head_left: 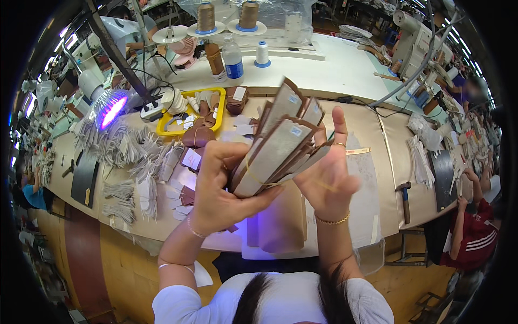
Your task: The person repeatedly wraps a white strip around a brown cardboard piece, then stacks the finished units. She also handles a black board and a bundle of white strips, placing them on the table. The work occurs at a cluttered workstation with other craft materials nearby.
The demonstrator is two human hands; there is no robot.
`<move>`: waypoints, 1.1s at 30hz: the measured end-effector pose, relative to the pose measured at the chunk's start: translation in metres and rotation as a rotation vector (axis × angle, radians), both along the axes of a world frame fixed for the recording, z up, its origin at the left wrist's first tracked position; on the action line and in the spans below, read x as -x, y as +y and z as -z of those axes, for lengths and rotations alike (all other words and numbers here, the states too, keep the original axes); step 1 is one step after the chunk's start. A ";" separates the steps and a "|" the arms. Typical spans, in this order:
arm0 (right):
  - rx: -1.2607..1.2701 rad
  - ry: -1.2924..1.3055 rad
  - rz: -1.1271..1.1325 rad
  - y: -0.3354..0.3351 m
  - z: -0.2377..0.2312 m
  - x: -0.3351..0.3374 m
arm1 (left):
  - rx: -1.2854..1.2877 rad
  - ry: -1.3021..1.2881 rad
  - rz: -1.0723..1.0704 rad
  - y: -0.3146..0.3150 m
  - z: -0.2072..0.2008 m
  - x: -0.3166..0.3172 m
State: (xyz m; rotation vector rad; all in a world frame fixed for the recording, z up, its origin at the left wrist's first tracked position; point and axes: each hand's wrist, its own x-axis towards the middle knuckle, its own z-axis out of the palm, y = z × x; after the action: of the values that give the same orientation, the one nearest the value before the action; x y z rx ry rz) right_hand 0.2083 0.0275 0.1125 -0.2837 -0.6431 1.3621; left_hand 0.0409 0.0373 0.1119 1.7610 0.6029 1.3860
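One thick bundle of long brown-and-grey leather-like strips (280, 148) is held above the tan-covered worktable (362, 121), its lower end pinched between thumb and fingers of the left hand (216, 191), presumably so that the fanned upper ends are kept together. Around its low part a thin yellowish elastic band (252, 171) is seen. Beside the bundle, the right hand (328, 181) is spread, partly blurred; whether contact is made cannot be told. Leftward movement is hemmed by the yellow plastic basket (222, 110) and piled pale-grey strips (118, 143); more room is offered rightward, up to the dark-headed, long-handled hammer (406, 204) near the front edge
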 end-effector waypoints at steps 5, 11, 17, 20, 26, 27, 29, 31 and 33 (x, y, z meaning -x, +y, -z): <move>-0.310 -0.699 -0.141 0.020 0.007 -0.027 | 0.570 0.641 0.326 0.014 -0.028 0.024; -0.592 -1.446 -0.104 0.011 -0.025 -0.035 | 0.194 0.751 0.376 0.033 -0.005 0.029; -0.354 -1.212 -0.430 0.006 -0.008 -0.054 | 0.622 0.762 0.531 0.031 -0.035 0.016; -0.324 -1.232 -0.406 -0.002 -0.011 -0.071 | 0.601 0.668 0.604 0.042 -0.026 0.009; 0.114 -1.037 -0.271 0.066 -0.045 -0.154 | 0.480 0.281 0.266 0.081 -0.021 0.008; 0.110 -1.041 -0.174 0.087 -0.057 -0.178 | 0.535 0.248 0.217 0.083 -0.021 0.011; 0.076 -1.149 0.065 0.145 -0.077 -0.241 | 0.581 0.269 0.197 0.090 -0.013 0.021; 0.146 -1.000 0.460 0.186 -0.093 -0.289 | 0.630 0.266 0.202 0.093 -0.005 0.023; 0.232 -0.957 0.814 0.213 -0.087 -0.345 | 0.683 0.260 0.212 0.096 0.001 0.023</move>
State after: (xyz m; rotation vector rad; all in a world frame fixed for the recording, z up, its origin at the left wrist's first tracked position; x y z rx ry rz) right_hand 0.5537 0.2406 0.1998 -1.2784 -0.9925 0.4407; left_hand 0.0179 0.1331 0.1106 1.3918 0.8760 0.6861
